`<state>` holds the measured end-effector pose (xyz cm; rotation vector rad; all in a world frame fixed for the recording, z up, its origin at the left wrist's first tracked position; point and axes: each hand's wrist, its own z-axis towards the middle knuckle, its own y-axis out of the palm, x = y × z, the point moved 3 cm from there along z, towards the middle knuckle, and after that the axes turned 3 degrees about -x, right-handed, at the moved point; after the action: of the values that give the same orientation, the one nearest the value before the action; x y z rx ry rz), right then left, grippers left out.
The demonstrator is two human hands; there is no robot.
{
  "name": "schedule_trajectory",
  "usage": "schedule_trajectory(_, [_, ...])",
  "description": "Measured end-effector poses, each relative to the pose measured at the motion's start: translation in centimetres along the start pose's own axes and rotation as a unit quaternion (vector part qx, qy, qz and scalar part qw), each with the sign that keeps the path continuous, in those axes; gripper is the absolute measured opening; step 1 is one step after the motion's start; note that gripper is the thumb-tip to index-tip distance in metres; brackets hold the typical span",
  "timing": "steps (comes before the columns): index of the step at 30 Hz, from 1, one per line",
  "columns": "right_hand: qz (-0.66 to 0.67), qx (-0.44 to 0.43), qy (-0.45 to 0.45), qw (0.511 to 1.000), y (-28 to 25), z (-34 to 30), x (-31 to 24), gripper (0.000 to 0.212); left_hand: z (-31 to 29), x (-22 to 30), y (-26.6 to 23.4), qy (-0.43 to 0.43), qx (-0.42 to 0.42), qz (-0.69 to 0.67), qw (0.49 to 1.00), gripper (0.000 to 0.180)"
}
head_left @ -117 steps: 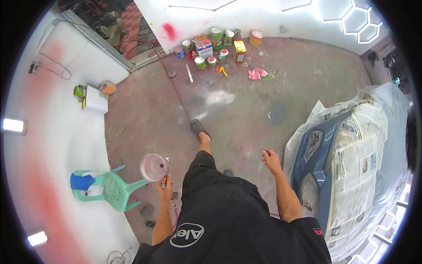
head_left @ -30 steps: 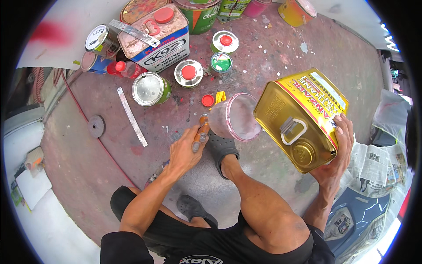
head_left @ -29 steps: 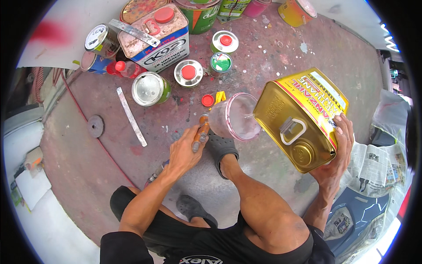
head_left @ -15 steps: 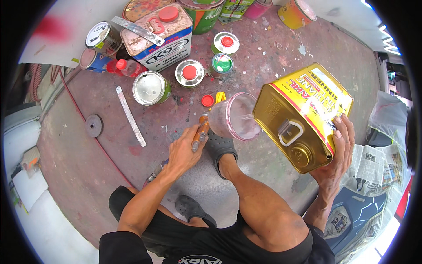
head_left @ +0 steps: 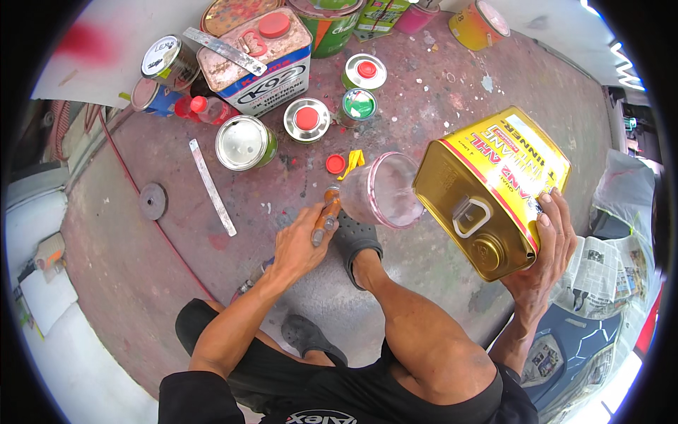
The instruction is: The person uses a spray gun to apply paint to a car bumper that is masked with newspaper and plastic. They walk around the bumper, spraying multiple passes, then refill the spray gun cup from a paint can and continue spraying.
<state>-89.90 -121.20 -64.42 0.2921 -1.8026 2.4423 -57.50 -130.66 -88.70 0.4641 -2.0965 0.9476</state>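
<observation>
My left hand point(head_left: 300, 244) is closed round an orange-brown grip with greyish ends, at the side of a clear plastic jug point(head_left: 357, 192). The jug is tilted, its mouth facing the can on the right. My right hand point(head_left: 547, 244) grips the lower end of a yellow and gold rectangular metal can point(head_left: 498, 187), tipped on its side. From the can's left corner a thin clear stream runs into the jug. Just beyond the jug, a red cap point(head_left: 335, 164) and a crumpled yellow strip point(head_left: 352, 162) lie on the floor.
Several tins stand ahead, among them a red-capped round tin point(head_left: 306, 120), a lidded tin point(head_left: 244, 143) and a large thinner can point(head_left: 258, 67) with a metal strip on top. A metal ruler-like strip point(head_left: 212, 187), grey disc point(head_left: 152, 202) and red hose point(head_left: 127, 169) lie left. Newspaper-masked panels point(head_left: 600, 275) stand right.
The yellow can has shifted very slightly to the right, its stream still entering the jug. Both hands keep their hold, and the whole view has drifted a little.
</observation>
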Motion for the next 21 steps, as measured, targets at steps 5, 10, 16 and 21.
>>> schedule_trajectory(5, [0.094,0.015,0.012,0.995,1.4,-0.4,1.1,0.099,0.0,0.2,-0.2,0.008,0.004,0.003,1.0,0.048])
schedule_trajectory(10, [0.307,0.063,0.043,0.949,5.9,-2.0,2.5,0.113,0.5,-0.4,-0.2,-0.022,-0.008,-0.022,0.999,0.048])
schedule_trajectory(16, [0.462,0.068,0.253,0.847,11.4,-1.7,1.8,0.109,1.3,-0.8,0.2,0.007,0.06,-0.02,0.998,0.049])
schedule_trajectory(21, [0.501,0.137,0.364,0.773,18.8,1.8,2.6,0.095,1.3,-1.8,0.2,0.022,0.064,-0.085,0.994,0.04])
